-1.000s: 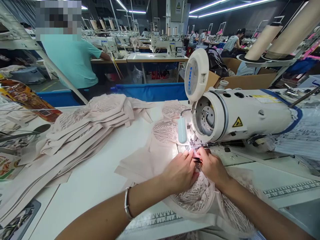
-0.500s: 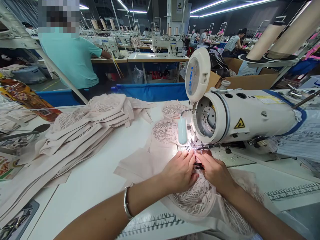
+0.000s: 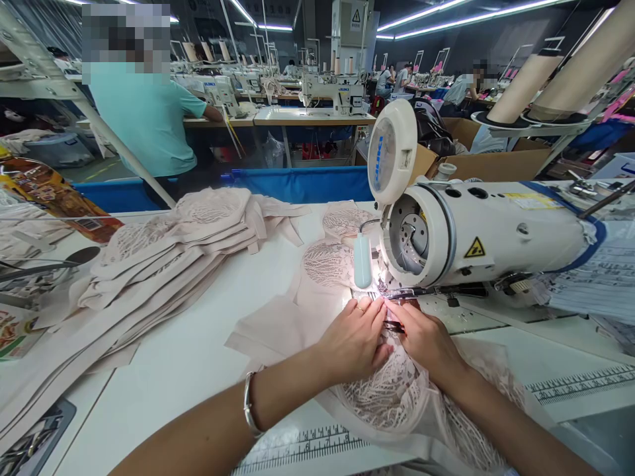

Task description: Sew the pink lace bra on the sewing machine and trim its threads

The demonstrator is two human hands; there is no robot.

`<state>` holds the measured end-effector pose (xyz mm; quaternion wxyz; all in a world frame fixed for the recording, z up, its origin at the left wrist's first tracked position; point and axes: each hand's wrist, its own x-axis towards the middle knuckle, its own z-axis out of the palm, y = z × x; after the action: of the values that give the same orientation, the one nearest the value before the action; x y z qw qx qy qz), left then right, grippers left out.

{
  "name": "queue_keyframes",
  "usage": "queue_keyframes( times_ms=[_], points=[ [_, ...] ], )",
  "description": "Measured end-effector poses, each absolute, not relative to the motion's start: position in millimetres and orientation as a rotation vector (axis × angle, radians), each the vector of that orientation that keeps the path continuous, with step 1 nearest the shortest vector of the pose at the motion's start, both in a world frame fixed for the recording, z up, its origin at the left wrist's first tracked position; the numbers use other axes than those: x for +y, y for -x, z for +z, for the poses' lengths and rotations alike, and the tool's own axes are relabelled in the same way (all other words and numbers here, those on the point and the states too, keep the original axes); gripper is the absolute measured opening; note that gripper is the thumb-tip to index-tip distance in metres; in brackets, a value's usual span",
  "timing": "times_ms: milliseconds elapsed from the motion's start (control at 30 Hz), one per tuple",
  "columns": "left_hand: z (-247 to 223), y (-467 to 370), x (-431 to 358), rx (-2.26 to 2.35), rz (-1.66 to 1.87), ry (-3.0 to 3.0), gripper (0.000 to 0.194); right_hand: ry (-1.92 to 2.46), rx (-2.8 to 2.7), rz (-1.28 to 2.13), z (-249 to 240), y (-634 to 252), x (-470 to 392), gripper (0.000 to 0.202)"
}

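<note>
Both the left hand point(image 3: 353, 340) and right hand point(image 3: 425, 340) pinch pale pink lace fabric point(image 3: 391, 396) flat under the sewing machine point(image 3: 476, 228), on a white surface point(image 3: 198, 357) in a dim factory hall.

Read "JUKI" in blue on round white cover point(image 3: 391, 153) of sewing machine point(image 3: 486, 225). Saw black-on-yellow warning triangle point(image 3: 475, 248) on machine body, another on far pillar point(image 3: 356, 14). Ruler numbers point(image 3: 302, 448) along table's near edge too small to read.
</note>
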<state>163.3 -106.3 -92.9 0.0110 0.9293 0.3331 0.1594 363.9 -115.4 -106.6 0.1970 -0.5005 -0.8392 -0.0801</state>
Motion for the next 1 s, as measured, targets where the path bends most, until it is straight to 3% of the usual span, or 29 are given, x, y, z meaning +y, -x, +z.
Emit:
queue_keyframes(
  times_ms=[667, 933, 1000],
  points=[
    [-86.3, -163.2, -106.5, 1.059, 0.389, -2.947, 0.06, 1.324, -2.317, -0.315, -103.6, -361.0, -116.1, 0.047],
    [-93.5, -161.1, -101.1, 1.087, 0.458, -3.016, 0.061, 1.409, -2.297, -0.173, -100.4, -360.9, -114.4, 0.048],
    [-93.1, -162.7, -104.0, 1.031, 0.483, -3.121, 0.052, 1.465, -2.289, -0.106, -98.3, -362.0, -114.8, 0.045]
  ],
)
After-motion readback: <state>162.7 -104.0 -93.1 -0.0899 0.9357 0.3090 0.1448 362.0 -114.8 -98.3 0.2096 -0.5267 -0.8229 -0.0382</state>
